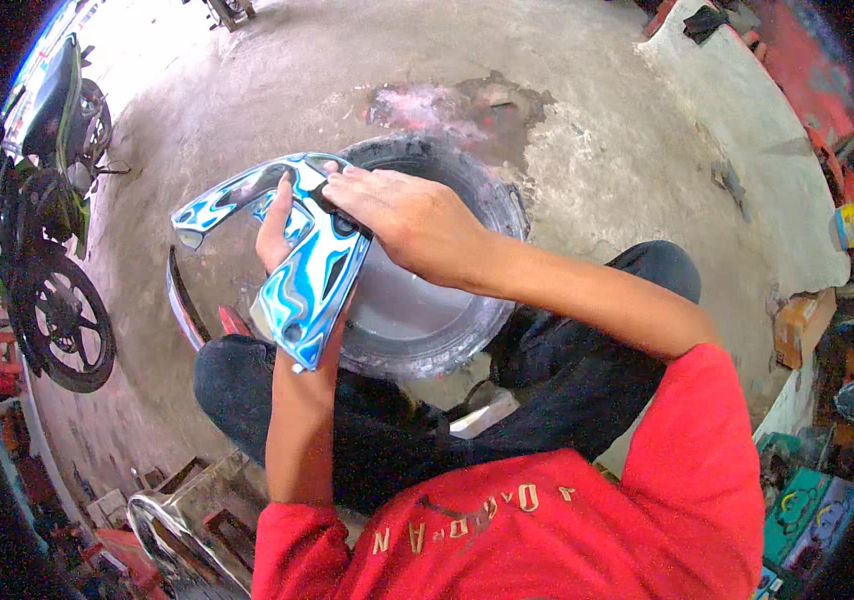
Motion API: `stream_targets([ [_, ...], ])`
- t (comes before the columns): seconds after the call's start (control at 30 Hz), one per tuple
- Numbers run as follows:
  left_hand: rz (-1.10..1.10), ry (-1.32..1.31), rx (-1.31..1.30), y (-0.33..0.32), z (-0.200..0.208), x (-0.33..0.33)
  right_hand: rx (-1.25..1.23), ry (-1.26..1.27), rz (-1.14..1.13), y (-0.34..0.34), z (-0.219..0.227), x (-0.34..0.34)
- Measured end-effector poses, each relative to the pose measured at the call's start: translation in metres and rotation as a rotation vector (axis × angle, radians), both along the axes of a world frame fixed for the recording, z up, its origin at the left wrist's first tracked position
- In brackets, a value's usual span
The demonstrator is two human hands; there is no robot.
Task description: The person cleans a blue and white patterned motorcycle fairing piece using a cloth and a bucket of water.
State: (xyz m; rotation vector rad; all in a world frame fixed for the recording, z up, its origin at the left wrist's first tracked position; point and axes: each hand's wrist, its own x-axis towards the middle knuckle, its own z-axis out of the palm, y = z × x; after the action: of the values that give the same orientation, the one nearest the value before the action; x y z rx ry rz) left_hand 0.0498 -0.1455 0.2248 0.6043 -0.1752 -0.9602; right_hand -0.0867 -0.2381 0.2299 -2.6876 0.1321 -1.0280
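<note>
A curved motorcycle body panel, glossy with swirls of blue, white and black, is held up over the near left side of a round black rubber basin. My left hand grips it from below, the thumb showing in the gap between its two arms and the other fingers hidden behind. Across the panel's upper right end lies my right hand, fingers together and pressed down. Beneath those fingers shows a dark flat piece that looks like sandpaper. Greyish water stands in the basin.
My bent legs in dark trousers flank the basin. A motorcycle stands at the far left. A thin curved part lies left of the basin. Boxes and clutter line the right wall; a metal-framed object sits at the near left.
</note>
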Motion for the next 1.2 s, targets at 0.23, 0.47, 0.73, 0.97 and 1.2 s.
stream_targets([
  [0.23, 0.053, -0.024, 0.073, 0.003, -0.01, 0.003, -0.032, 0.018, 0.015, -0.003, -0.001, 0.004],
  [0.47, -0.093, 0.053, -0.022, 0.009, -0.029, 0.018, -0.01, 0.043, 0.03, -0.007, -0.007, 0.003],
  [0.73, 0.03, 0.059, 0.019, 0.003, -0.016, 0.006, -0.012, 0.096, -0.03, -0.003, -0.013, -0.002],
  [0.97, -0.015, 0.059, -0.006, 0.002, -0.018, 0.006, 0.008, 0.069, -0.025, -0.002, -0.022, -0.004],
  [1.2, -0.006, 0.111, -0.002, 0.004, -0.017, 0.01, -0.018, 0.108, -0.025, 0.015, -0.01, -0.007],
])
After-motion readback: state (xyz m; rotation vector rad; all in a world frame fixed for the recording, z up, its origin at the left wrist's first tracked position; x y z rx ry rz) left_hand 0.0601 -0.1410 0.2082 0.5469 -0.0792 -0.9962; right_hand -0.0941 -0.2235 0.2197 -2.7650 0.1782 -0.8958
